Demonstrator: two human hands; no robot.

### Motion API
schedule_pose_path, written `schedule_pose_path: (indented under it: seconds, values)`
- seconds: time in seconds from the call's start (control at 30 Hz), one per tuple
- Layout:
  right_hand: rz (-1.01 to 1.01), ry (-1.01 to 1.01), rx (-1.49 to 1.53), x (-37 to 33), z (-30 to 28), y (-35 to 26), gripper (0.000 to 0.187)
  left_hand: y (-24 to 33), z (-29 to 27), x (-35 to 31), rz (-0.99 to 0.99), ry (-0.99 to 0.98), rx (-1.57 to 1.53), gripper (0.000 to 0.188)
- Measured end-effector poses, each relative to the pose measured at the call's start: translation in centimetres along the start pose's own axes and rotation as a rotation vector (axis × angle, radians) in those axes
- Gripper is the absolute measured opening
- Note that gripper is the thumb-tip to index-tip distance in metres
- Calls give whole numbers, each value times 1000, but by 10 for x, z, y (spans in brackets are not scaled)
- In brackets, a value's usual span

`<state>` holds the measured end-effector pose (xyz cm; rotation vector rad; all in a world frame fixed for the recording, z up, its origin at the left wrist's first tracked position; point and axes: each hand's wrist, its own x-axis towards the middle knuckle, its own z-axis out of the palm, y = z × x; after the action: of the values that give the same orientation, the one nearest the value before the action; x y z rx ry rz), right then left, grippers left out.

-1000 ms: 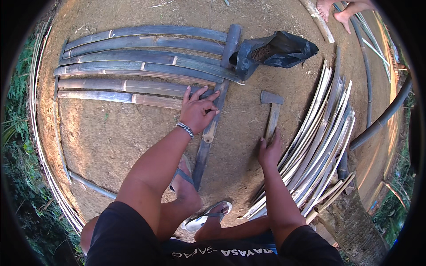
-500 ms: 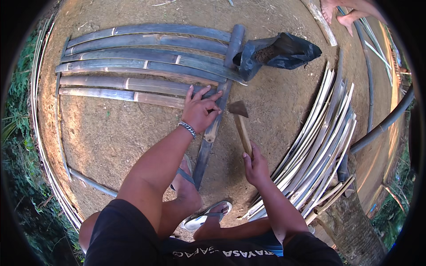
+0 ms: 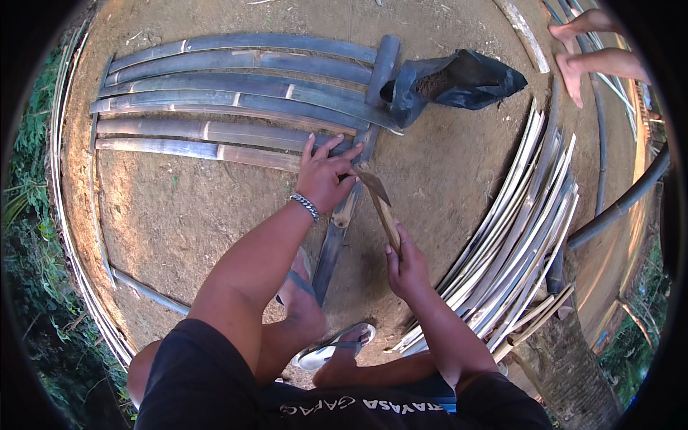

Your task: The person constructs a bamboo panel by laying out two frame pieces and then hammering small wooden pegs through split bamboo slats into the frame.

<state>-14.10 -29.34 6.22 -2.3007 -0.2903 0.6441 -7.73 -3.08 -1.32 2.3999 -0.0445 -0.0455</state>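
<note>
My left hand (image 3: 326, 175) rests at the end of the nearest split bamboo slat (image 3: 258, 156), over the dark bamboo pole (image 3: 331, 251) that crosses the slat ends. Its thumb and index finger are pinched together; whatever they hold is too small to make out. The other fingers stretch over the slat. In my right hand (image 3: 408, 266) is a hatchet (image 3: 384, 215), gripped by its wooden handle. Its metal head is right beside my left fingertips, above the pole. Several more slats (image 3: 244, 59) lie side by side beyond, their right ends on the pole.
A black plastic bag (image 3: 487, 79) with dark contents lies open past the pole. To my right is a heap of split bamboo strips (image 3: 494, 251) beside a tree trunk (image 3: 573, 365). Another person's bare feet (image 3: 571, 75) stand at the upper right, near a thick bamboo pole (image 3: 623, 197).
The hatchet has swung toward my left fingertips, its head now turned and close to them. My left hand stays put. The other person's feet have stepped further into view.
</note>
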Motion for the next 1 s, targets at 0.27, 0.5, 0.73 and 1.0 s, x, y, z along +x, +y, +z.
schedule_pose_path:
  seconds: [0.27, 0.5, 0.73, 1.0]
  values:
    - [197, -125, -46, 9, -7, 1, 53, -2, 2, 1, -2, 5, 3, 9]
    - [-91, 65, -1, 1, -6, 5, 55, 0, 3, 2, 3, 16, 13, 10]
    - [138, -55, -38, 6, -8, 4, 55, -3, 4, 1, 26, 26, 30, 9]
    - [75, -35, -69, 4, -2, 1, 54, -1, 0, 2, -38, -59, 59, 39]
